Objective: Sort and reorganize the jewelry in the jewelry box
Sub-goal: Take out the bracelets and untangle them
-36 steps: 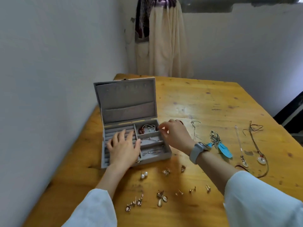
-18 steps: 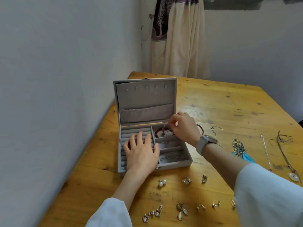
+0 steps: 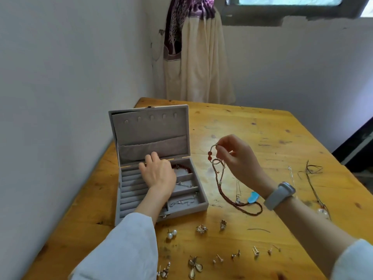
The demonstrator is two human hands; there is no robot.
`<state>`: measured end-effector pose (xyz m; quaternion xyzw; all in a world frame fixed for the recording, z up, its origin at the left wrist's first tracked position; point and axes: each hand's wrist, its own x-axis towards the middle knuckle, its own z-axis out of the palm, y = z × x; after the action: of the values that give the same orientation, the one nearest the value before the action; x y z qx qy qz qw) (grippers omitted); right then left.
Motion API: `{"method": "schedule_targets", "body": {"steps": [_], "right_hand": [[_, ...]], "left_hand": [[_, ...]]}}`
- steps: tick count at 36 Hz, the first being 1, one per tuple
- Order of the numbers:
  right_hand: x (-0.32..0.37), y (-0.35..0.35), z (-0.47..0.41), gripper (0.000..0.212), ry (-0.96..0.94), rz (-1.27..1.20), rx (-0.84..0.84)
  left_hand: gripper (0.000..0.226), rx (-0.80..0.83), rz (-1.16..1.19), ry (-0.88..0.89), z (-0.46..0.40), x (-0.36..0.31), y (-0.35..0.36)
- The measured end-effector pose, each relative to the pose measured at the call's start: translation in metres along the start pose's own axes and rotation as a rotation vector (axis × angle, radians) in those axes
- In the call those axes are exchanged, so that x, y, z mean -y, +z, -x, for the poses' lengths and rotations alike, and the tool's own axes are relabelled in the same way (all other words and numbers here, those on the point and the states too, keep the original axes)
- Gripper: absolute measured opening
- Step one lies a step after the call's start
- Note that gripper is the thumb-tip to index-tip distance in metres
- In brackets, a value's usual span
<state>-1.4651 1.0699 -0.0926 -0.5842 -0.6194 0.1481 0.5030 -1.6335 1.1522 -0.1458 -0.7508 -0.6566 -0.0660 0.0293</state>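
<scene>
The grey velvet jewelry box (image 3: 201, 203) stands open on the wooden table, lid upright. My left hand (image 3: 159, 172) rests inside it, fingers reaching into the back compartment where a dark red bead bracelet (image 3: 182, 168) lies; whether it grips anything is hidden. My right hand (image 3: 238, 158) is raised to the right of the box, pinching the top of a long dark red beaded necklace (image 3: 219, 184) with two orange-red beads. The necklace hangs down and its loop trails on the table. Silver chains (image 3: 184, 185) lie in the box's right compartments.
Several earrings and studs lie along the near table edge, among them a pearl pair (image 3: 171, 233) and drop earrings (image 3: 194, 266). A blue feather earring (image 3: 253, 197) and a cord necklace (image 3: 311, 178) lie to the right. The wall is close on the left.
My right hand has drawn the red beaded necklace out of the box and lifted it to the right. My left hand has slid forward from the ring rolls to the back compartment.
</scene>
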Motion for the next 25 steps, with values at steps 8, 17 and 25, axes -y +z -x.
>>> {"method": "schedule_targets", "body": {"steps": [8,17,25], "right_hand": [[-0.010,-0.017,0.017,0.014,0.039,-0.021,-0.006],[-0.009,-0.038,0.031,0.028,0.000,-0.067,-0.160],[-0.005,-0.074,0.079,0.021,0.013,-0.095,-0.241]], "left_hand": [[0.025,-0.057,0.075,0.036,-0.006,-0.001,0.003],[0.006,-0.417,0.864,0.228,0.019,-0.017,-0.041],[0.015,0.147,2.001,0.023,0.086,-0.048,-0.100]]}}
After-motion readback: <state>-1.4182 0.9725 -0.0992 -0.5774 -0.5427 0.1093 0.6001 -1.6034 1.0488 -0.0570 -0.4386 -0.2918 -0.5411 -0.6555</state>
